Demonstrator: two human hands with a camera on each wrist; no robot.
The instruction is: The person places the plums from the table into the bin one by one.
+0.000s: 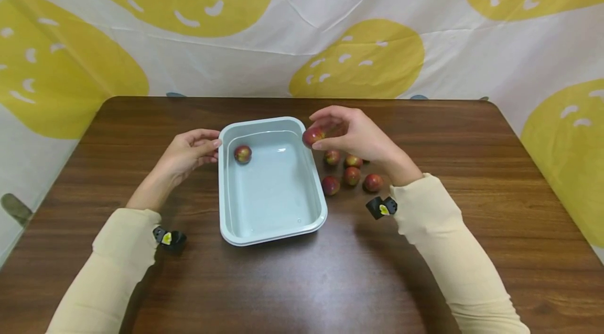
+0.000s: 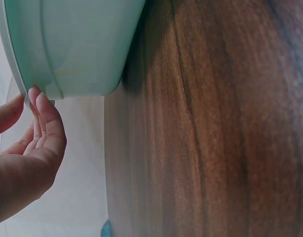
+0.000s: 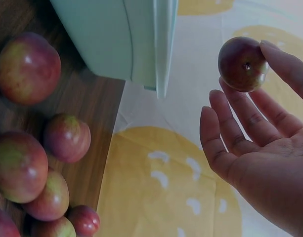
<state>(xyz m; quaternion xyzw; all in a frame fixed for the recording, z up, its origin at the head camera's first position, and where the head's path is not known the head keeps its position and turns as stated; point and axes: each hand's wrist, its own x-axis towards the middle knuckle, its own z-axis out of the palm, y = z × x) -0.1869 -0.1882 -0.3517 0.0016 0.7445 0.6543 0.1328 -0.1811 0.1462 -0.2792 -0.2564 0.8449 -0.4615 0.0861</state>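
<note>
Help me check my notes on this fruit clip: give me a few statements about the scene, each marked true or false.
1. The right hand pinches a small red fruit at the tray's right rim. True.
2. The pale green tray holds three fruits. False: only one fruit lies inside, near the far left corner.
3. The left hand touches the tray's left rim with its fingertips. True.
4. The loose fruits lie on the table to the left of the tray. False: they lie to its right, beneath the right hand.
5. The left hand holds a fruit. False: it holds nothing.
</note>
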